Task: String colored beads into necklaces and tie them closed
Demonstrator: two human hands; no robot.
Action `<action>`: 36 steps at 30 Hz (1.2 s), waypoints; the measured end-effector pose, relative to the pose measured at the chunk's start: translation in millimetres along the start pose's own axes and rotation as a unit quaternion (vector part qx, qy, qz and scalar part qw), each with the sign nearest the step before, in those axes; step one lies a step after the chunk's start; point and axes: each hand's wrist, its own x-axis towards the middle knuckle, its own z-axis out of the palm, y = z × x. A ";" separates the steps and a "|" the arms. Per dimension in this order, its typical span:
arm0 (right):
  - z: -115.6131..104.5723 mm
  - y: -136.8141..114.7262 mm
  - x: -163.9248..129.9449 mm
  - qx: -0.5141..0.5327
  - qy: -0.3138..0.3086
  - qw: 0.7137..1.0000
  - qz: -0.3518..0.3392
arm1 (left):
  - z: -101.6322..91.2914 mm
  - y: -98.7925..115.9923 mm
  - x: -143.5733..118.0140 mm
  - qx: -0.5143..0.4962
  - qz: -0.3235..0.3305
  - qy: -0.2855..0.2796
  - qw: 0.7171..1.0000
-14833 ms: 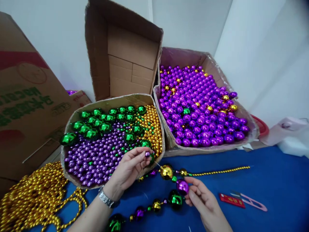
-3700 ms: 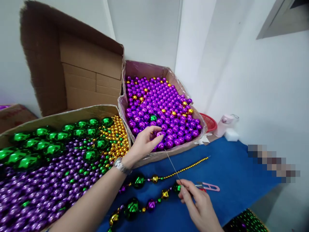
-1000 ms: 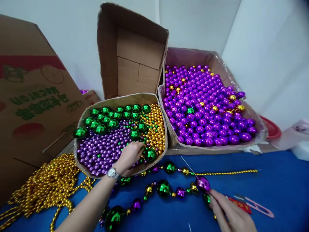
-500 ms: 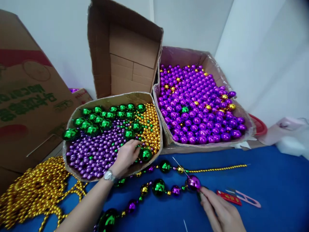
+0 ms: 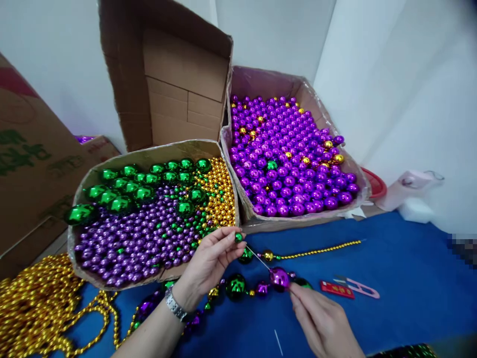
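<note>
My left hand [image 5: 212, 258], with a wristwatch, pinches a small green bead [image 5: 238, 237] between thumb and forefinger. The bead is at the tip of a thin needle [image 5: 258, 257]; whether the needle is through it I cannot tell. A shiny purple ball [image 5: 279, 279] sits on the needle. Behind that ball, my right hand [image 5: 316, 308] is closed, its fingertips pinching the needle's hidden end. Beneath the hands lies a strand of green, gold and purple beads, among them a large green ball [image 5: 235, 286].
A carton [image 5: 89, 171] holds sorted green, purple and gold beads; another carton [image 5: 298, 79] holds purple balls. Gold bead chains [image 5: 33, 303] are heaped at left. A red packet [image 5: 337, 289] and a pink-handled cutter [image 5: 363, 288] lie on the blue cloth [image 5: 406, 258].
My left hand has come out of the bead carton with a small green bead and moved right to the needle tip. My right hand still grips at the purple ball. The view has shifted.
</note>
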 end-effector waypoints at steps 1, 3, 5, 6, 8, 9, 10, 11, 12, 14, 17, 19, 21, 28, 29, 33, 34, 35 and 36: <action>-0.3 0.1 -0.3 -0.001 0.000 1.000 0.000 | 1.0 -1.7 0.1 -0.005 -0.002 0.000 1.000; -0.1 0.7 -1.1 -0.003 0.002 1.000 -0.002 | 3.1 -3.9 -0.5 -0.011 -0.003 -0.002 1.000; 1.2 1.9 -2.6 -0.004 -0.002 1.000 0.000 | 4.8 -5.1 -1.5 -0.006 -0.001 -0.004 1.000; 2.2 2.7 -3.6 -0.005 -0.006 1.000 0.002 | 5.4 -5.6 -2.1 0.000 0.002 -0.005 1.000; 4.3 4.6 -5.7 -0.006 -0.012 1.000 0.005 | 5.9 -6.3 -3.1 0.017 0.010 -0.007 1.000; 4.9 5.6 -6.7 -0.008 -0.014 1.000 0.005 | 6.3 -6.6 -3.4 0.030 0.019 -0.006 0.999; 5.1 6.7 -7.5 -0.013 -0.014 1.000 0.005 | 6.9 -6.8 -3.5 0.046 0.032 -0.003 0.998; 4.5 7.9 -7.9 -0.020 -0.014 1.000 0.006 | 8.1 -6.9 -3.4 0.067 0.047 0.001 0.997; 2.9 9.5 -7.9 -0.029 -0.013 0.999 0.008 | 10.1 -7.0 -3.0 0.089 0.064 0.007 0.994; -3.0 13.3 -6.7 -0.049 -0.008 0.999 0.012 | 16.5 -7.4 -1.5 0.129 0.095 0.019 0.987; -15.6 18.3 -3.7 -0.076 0.015 0.997 0.017 | 31.0 -10.6 0.2 0.149 0.112 0.007 0.982; -20.9 17.4 -3.7 -0.078 0.038 0.996 0.022 | 40.7 -16.4 -0.6 0.151 0.105 -0.019 0.983; -18.5 11.6 -7.7 -0.054 0.049 0.996 0.043 | 47.7 -26.4 -3.5 0.156 0.086 -0.048 0.983; 36.9 -6.6 -47.3 0.027 -0.016 0.982 0.185 | 45.2 -80.7 -15.8 0.312 0.059 -0.106 0.942; 40.6 -5.1 -52.5 0.019 -0.019 0.982 0.189 | 43.1 -88.5 -16.4 0.340 0.073 -0.114 0.931; 25.8 2.9 -61.6 0.008 -0.030 0.979 0.199 | 36.9 -115.1 -18.7 0.410 0.149 -0.167 0.884; 17.7 4.0 -60.5 0.016 -0.023 0.978 0.209 | 36.1 -120.3 -19.5 0.420 0.157 -0.182 0.875; 9.8 4.5 -58.2 0.031 -0.015 0.975 0.219 | 35.5 -124.7 -20.3 0.428 0.160 -0.197 0.867; 3.1 4.2 -55.1 0.053 -0.007 0.973 0.226 | 35.1 -128.3 -20.9 0.436 0.162 -0.208 0.861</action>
